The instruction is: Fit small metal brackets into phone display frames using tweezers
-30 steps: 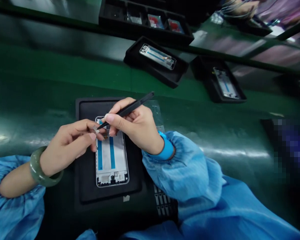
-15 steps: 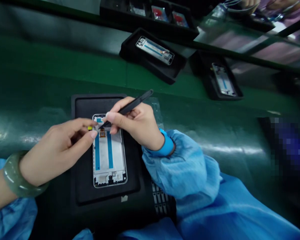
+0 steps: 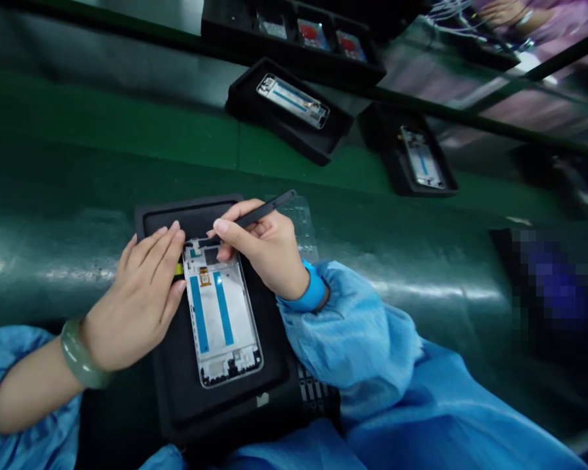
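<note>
While your right hand [image 3: 262, 245] pinches the black tweezers [image 3: 267, 209] between thumb and fingers, your left hand [image 3: 130, 303] lies palm down, fingers straight and close together, thumb a little apart, gripping nothing visible. The phone frame [image 3: 212, 316] sits slightly left of the frame's centre, on a black tray [image 3: 181, 408], its top end between your two hands. Your left fingertips are over the tray's upper left edge, just beside the phone frame's top left corner; whether your thumb touches its side, I cannot tell. Your right fingers are over its top right part, and the tweezer tips are hard to make out there. A yellow tab [image 3: 179, 269] shows by your left thumb, and a brown connector [image 3: 204, 277] lies above two blue strips [image 3: 224, 307]. Any writing on the phone frame is too small to read; the packets [image 3: 313, 34] at top centre, marked in red, are blurred.
</note>
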`<state>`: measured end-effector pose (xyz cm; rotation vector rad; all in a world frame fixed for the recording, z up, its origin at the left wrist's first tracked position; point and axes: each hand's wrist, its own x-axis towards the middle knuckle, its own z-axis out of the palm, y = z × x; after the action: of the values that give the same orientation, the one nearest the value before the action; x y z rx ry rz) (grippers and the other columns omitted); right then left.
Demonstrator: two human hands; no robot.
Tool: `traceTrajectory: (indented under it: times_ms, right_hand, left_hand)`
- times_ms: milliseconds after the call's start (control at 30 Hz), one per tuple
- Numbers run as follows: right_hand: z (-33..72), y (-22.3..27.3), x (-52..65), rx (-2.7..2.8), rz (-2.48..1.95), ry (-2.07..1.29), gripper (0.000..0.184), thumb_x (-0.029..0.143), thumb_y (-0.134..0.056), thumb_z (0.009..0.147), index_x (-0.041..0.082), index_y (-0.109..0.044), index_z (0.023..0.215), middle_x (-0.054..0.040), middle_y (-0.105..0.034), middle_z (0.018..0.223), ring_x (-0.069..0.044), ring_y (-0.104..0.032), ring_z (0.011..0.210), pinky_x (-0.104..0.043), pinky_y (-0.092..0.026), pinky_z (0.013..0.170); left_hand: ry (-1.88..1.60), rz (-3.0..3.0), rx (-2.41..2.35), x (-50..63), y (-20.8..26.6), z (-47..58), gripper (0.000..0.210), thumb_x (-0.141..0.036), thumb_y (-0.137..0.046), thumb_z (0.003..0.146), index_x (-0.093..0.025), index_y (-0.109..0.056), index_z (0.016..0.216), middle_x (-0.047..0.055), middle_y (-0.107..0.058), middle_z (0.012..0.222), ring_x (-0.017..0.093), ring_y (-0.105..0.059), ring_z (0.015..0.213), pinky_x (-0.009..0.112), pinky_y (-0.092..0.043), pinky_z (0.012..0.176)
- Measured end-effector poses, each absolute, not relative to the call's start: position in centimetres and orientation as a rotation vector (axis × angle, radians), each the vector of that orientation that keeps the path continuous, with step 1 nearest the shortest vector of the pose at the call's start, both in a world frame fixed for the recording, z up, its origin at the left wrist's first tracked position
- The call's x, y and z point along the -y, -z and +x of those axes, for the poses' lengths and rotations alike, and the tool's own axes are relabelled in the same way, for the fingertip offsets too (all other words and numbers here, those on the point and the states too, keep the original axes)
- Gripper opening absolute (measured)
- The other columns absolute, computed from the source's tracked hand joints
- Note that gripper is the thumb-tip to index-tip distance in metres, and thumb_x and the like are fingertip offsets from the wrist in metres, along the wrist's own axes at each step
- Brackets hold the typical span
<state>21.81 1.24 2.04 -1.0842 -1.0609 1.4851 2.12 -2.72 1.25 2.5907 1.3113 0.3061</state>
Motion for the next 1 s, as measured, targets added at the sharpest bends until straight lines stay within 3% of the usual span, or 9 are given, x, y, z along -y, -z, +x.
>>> traceTrajectory:
  times_ms: [200, 367, 600, 1000]
  right_hand:
    - [21.9, -2.2, 0.1, 0.976, -1.209, -1.354, 0.025, 0.028, -0.076, 0.069, 0.017, -0.056, 0.080, 0.0044, -0.066, 0.063, -0.008, -0.065, 0.048, -0.015, -0.055, 0.047]
    - [22.1, -1.9, 0.4, 1.037, -1.254, -1.338, 0.022, 0.026, -0.075, 0.070, 0.018, -0.055, 0.078, 0.0059, -0.064, 0.058, -0.010, -0.066, 0.050, -0.015, -0.054, 0.047]
    - [21.9, -1.7, 0.8, 1.199, -1.299, -1.346, 0.020, 0.024, -0.074, 0.072, 0.018, -0.055, 0.077, 0.0042, -0.066, 0.059, -0.012, -0.069, 0.057, -0.018, -0.056, 0.053]
    - [21.7, -1.5, 0.7, 1.323, -1.368, -1.271, 0.025, 0.034, -0.074, 0.070, 0.019, -0.056, 0.078, 0.0044, -0.067, 0.062, -0.014, -0.070, 0.059, -0.023, -0.055, 0.056]
  left_hand:
    - [-0.327, 2.577, -1.285, 4.0, -1.2, 2.0, 0.050, -0.021, -0.036, 0.090, -0.016, -0.029, 0.139, 0.009, -0.030, 0.149, 0.028, -0.029, 0.135, 0.053, -0.025, 0.109]
    - [-0.361, 2.580, -1.173, 3.5, -1.1, 1.6, 0.036, -0.016, -0.039, 0.088, -0.023, -0.046, 0.122, 0.006, -0.046, 0.139, 0.028, -0.031, 0.134, 0.059, -0.022, 0.105]
    - [-0.490, 2.599, -1.113, 2.9, -0.8, 1.3, 0.028, -0.020, -0.046, 0.086, -0.021, -0.051, 0.114, 0.010, -0.055, 0.124, 0.029, -0.041, 0.126, 0.058, -0.022, 0.103]
    - [-0.465, 2.528, -1.162, 2.6, -0.7, 1.2, 0.025, -0.025, -0.049, 0.086, -0.023, -0.053, 0.110, 0.008, -0.057, 0.121, 0.029, -0.044, 0.124, 0.056, -0.019, 0.106]
